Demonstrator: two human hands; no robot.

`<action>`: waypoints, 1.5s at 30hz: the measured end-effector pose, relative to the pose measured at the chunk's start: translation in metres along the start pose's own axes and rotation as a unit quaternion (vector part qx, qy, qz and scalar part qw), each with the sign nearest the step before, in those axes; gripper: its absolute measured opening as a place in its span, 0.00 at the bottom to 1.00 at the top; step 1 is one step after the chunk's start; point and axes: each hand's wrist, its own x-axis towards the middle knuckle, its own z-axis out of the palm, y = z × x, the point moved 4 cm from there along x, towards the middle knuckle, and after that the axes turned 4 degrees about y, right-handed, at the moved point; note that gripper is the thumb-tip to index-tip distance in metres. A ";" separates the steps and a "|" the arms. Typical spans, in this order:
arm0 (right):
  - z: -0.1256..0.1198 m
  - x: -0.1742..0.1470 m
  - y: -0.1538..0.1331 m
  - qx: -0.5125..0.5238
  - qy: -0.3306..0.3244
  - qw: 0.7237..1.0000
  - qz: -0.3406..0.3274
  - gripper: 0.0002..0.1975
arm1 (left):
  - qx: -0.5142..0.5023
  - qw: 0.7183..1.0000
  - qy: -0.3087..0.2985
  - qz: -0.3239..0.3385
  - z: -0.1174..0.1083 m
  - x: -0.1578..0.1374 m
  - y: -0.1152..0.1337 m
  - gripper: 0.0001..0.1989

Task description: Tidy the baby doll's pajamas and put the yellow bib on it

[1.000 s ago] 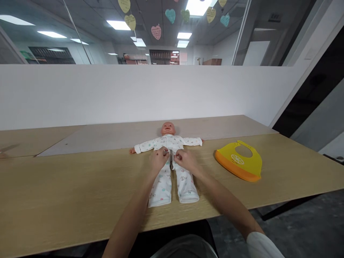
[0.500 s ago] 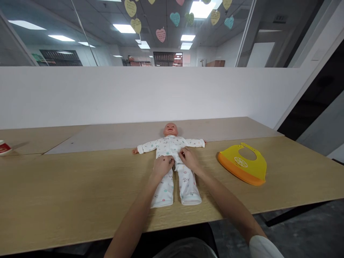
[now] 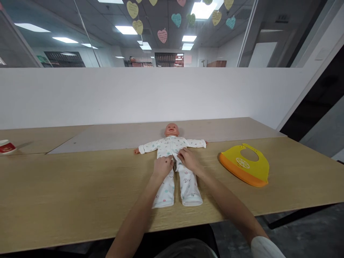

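A baby doll (image 3: 171,129) lies on its back on the table, arms spread, head toward the wall. It wears a white printed romper (image 3: 170,144) with long sleeves and legs; its feet do not show. My left hand (image 3: 163,167) is closed on the cloth at the crotch, left of the middle. On the other side, my right hand (image 3: 188,159) pinches the cloth near the doll's hip. The fingertips of both hands are partly hidden, and a small gap of romper shows between them.
To the right lies a yellow silicone bib (image 3: 254,163) with an orange pocket. A red and white tub (image 3: 6,147) stands at the far left. Behind the wooden table (image 3: 80,193) rises a white wall (image 3: 120,95) with glass above.
The whole view has shifted slightly, so everything sits a little further right. Both hands stay at the romper's crotch with only slight finger movement.
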 end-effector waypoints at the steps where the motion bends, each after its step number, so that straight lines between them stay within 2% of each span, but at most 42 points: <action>1: -0.001 0.002 0.001 0.030 0.014 0.999 0.002 0.07 | 0.004 1.000 0.002 -0.006 -0.001 -0.001 -0.001 0.20; 5: 0.000 0.009 0.011 0.168 0.071 0.983 0.037 0.08 | 0.014 1.000 0.013 -0.019 -0.004 -0.005 -0.005 0.20; 8: 0.005 0.015 0.018 0.251 0.081 0.961 0.083 0.08 | 0.026 0.998 0.028 -0.050 -0.006 -0.006 -0.011 0.20; 15: 0.009 0.022 0.025 0.313 0.085 0.939 0.117 0.11 | 0.008 0.982 0.062 -0.178 -0.007 -0.004 -0.030 0.22; 19: 0.011 0.021 0.022 0.338 0.047 0.935 0.091 0.12 | -0.057 0.985 0.043 -0.160 -0.004 -0.003 -0.029 0.27; 24: 0.009 0.019 0.018 0.342 0.032 0.937 0.068 0.13 | -0.095 0.987 0.052 -0.116 -0.001 -0.002 -0.021 0.19; 27: 0.009 0.019 0.017 0.345 0.026 0.936 0.063 0.13 | -0.088 0.988 0.042 -0.120 0.005 0.002 -0.021 0.21; 29: 0.010 0.020 0.017 0.349 0.028 0.935 0.061 0.13 | -0.089 0.988 0.068 -0.107 0.008 0.006 -0.019 0.21; 33: 0.009 0.023 0.018 0.311 0.024 0.949 0.036 0.11 | -0.102 0.982 0.159 -0.009 0.010 0.012 -0.008 0.19; 35: 0.007 0.025 0.016 0.268 0.003 0.963 0.023 0.09 | -0.110 0.980 0.167 0.008 0.012 0.012 -0.004 0.18; 39: -0.002 0.030 0.006 0.134 -0.026 0.991 0.014 0.08 | -0.133 0.981 0.143 0.001 0.015 0.009 -0.002 0.17; 42: -0.005 0.033 -0.011 0.020 -0.055 0.998 -0.021 0.21 | -0.138 0.982 0.125 -0.022 0.021 0.005 -0.009 0.20; 45: -0.001 0.037 -0.028 -0.076 -0.094 0.992 -0.042 0.27 | -0.162 0.980 0.114 -0.022 0.030 0.005 -0.017 0.21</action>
